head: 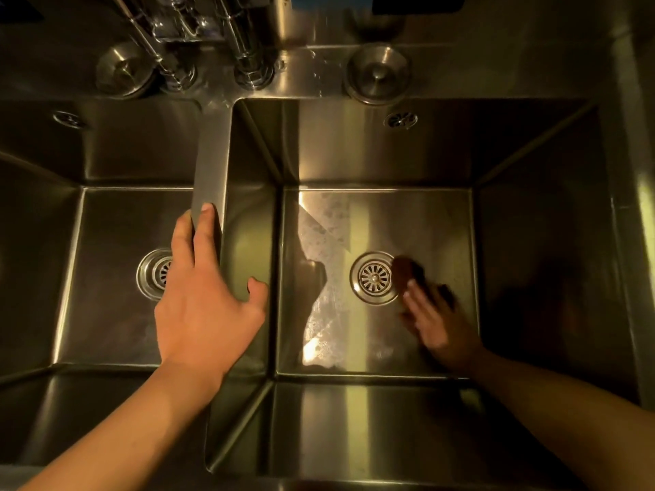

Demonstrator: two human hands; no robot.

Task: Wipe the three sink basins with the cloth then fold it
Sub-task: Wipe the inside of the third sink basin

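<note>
**Wiping the right-hand basin floor, beside the drain**

Head view: two steel basins show side by side, parted by a narrow divider (212,164); a third basin is not in view. The right hand (437,322) is down in the right basin (531,242), its fingers laid flat and pressing a dark cloth (407,271) against the basin floor just to the right of the drain (375,278). Hand and cloth are blurred, so how much cloth lies under the palm cannot be told. That grip is a flat press with straight fingers, not a pinch. The left hand (205,295) braces on the divider, fingers stretched along its top and down the left basin's side, thumb spread toward the right basin; its grip is wide and it holds nothing. A wet, streaked patch (328,278) shines on the floor left of the drain.

By my reading, the wiping step is in hand and the fold is some way off. The next move calls for keeping the cloth flat under the fingers while sweeping over the rest of the floor, the corners and the walls, and minding that the cloth does not snag on the drain grate.

On the ledge behind stand the tap bases (251,69) and two round strainer plugs (377,74).
</note>
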